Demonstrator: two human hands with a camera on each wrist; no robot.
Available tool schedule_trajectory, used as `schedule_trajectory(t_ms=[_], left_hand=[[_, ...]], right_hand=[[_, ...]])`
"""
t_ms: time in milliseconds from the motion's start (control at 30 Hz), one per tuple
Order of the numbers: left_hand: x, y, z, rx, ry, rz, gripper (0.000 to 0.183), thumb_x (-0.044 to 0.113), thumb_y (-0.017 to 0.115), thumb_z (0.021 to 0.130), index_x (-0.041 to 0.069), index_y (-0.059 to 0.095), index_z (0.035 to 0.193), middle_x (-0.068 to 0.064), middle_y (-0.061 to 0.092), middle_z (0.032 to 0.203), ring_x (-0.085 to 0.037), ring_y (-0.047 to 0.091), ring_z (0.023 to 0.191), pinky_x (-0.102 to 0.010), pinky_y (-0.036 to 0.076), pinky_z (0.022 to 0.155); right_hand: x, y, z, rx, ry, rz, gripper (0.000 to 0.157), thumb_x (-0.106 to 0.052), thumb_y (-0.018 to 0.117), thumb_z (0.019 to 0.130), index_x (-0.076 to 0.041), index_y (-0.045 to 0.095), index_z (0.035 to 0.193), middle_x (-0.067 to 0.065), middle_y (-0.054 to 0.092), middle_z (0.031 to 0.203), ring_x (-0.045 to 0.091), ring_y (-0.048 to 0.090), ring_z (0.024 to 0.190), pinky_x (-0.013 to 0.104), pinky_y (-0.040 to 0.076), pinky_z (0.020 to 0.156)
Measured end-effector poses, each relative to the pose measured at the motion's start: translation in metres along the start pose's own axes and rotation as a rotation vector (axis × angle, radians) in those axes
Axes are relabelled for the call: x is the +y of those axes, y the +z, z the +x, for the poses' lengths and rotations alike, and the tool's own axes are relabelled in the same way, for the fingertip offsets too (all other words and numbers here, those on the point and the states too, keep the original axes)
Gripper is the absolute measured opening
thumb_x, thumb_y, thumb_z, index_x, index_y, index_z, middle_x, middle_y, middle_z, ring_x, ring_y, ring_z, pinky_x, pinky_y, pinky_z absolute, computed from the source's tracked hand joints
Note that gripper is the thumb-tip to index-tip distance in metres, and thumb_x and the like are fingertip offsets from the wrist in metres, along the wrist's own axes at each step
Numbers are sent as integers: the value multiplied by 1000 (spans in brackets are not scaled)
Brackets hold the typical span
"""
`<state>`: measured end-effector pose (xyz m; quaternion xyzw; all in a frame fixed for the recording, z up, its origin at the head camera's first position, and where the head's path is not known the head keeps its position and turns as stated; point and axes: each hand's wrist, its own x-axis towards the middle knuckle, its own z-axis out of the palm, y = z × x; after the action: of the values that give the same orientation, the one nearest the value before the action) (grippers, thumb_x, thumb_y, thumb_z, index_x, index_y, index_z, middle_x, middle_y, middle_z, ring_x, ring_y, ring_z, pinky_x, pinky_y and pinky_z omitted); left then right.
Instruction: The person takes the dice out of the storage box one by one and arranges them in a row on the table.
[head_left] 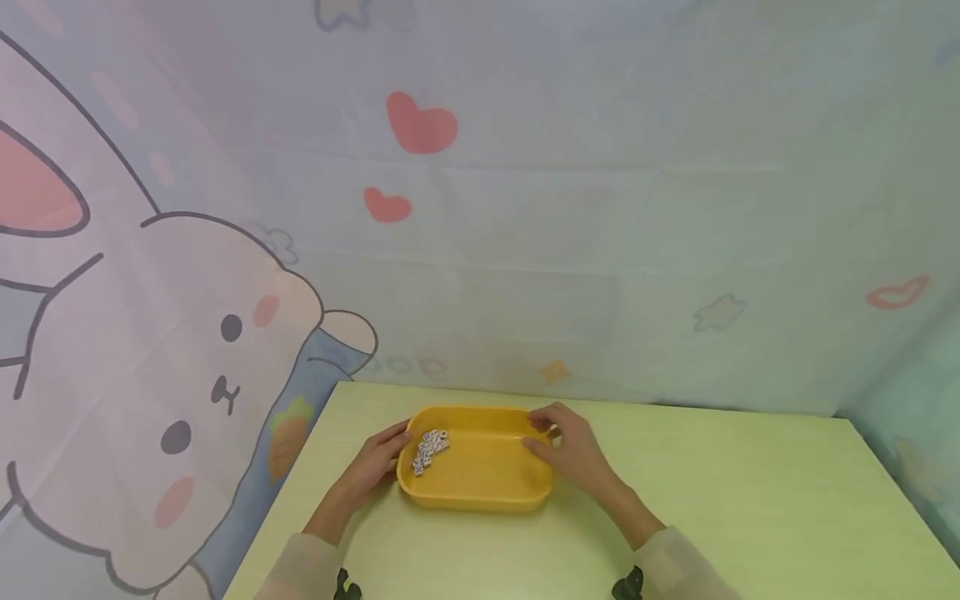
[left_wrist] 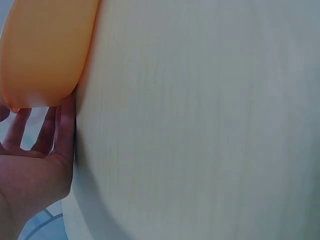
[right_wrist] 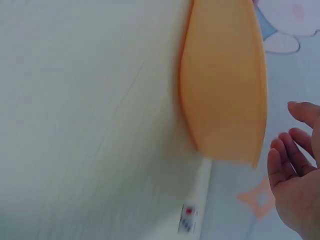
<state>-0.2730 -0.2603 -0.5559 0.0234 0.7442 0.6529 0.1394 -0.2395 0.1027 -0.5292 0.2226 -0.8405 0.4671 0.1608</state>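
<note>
A shallow yellow tray (head_left: 487, 479) stands on the table, with several small white dice (head_left: 429, 450) clustered inside its left end. My left hand (head_left: 371, 462) holds the tray's left end, the thumb at the rim and the fingers against the outer wall; in the left wrist view those fingers (left_wrist: 62, 130) reach up to the wall. Over the tray's right end is my right hand (head_left: 576, 446), its fingers loosely bent and thumb apart. The right wrist view shows this hand (right_wrist: 297, 175) apart from the tray wall (right_wrist: 225, 85), with nothing visible between its fingers.
In the right wrist view a spotted white die (right_wrist: 187, 218) lies on the table near its back edge, beyond the tray's end. The pale green table (head_left: 735, 500) meets a printed cloth (head_left: 600, 208) with a rabbit and hearts behind it.
</note>
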Motion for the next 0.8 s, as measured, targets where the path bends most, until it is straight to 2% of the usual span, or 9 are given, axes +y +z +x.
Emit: schedule_trajectory(t_ms=[100,167,300,467,600,800], left_hand=[[1,-1,-4,8,-3,-2,57,33,55,112,6,45,161,-19,52,157,-33,54,136,-37,58,97],[1,-2,-5,13,-5,0,57,33,55,112,6,45,161,-19,52,157,-33,54,136,-37,58,96],[2,1,-4,-19,-2,-8,58,34,55,112,6,43,162,-20,49,160,-35,52,138,-37,57,98],[2,1,-4,-31,12,6,59,35,54,112,6,42,162,-20,47,161,-36,50,142,-39,56,101],[1,0,-5,-17,13,18,59,35,55,112,6,43,162,-21,48,160,-37,51,141,-41,56,102],[-1,1,-6,-18,17,27,59,34,55,112,5,44,161,-22,50,158,-37,54,138,-40,57,101]], right_hand=[[-13,22,4,-31,-46,28,30,-9,84,92,-2,72,119,12,71,108,33,68,97,42,61,82],[-17,37,7,-71,-53,13,30,-11,82,94,-2,71,120,14,71,110,31,68,98,39,61,83],[-21,57,13,-140,-18,-27,30,-13,81,96,-1,70,120,14,71,113,28,68,100,35,60,85],[-28,82,24,-204,51,5,34,-14,79,97,5,70,124,17,71,117,30,67,105,40,59,91],[-33,102,32,-213,89,18,33,-10,79,96,6,70,124,18,71,117,33,67,106,40,59,91],[-29,124,36,-196,39,-86,28,-8,80,92,6,73,116,18,71,112,30,66,102,39,56,92]])
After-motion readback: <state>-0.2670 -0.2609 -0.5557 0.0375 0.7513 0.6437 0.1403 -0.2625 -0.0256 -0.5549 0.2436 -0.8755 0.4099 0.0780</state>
